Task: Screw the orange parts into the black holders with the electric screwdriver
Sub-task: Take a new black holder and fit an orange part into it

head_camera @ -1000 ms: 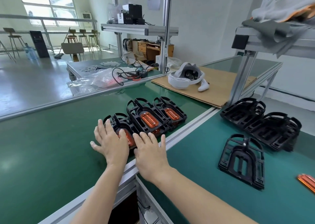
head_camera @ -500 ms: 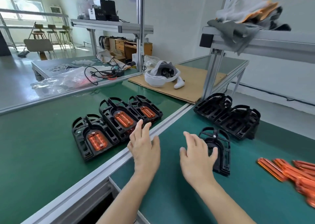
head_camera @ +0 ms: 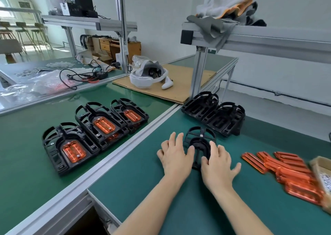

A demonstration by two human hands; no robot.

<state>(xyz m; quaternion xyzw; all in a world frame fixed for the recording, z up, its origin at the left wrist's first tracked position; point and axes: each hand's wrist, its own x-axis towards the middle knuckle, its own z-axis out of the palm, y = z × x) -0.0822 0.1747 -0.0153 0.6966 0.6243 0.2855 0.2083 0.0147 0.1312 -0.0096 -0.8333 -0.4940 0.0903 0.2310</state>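
Risk: the empty black holder [head_camera: 198, 145] looks light and sits loose on the green counter [head_camera: 143, 190], so uneven pull from either side could skid or flip it; no screwdriver in view. Left hand [head_camera: 176, 157] and right hand [head_camera: 217, 163] flank it, fingers loosely spread, tips touching its rim, not yet clamped. Loose orange parts [head_camera: 279, 168] lie just right; three finished holders [head_camera: 93, 129] sit on the left counter.

Bright daylight from windows [head_camera: 7, 11] at far left glares off the green benchtop [head_camera: 26, 163], while wide-angle distortion bends the edges and orange parts [head_camera: 290, 174] blur at right.
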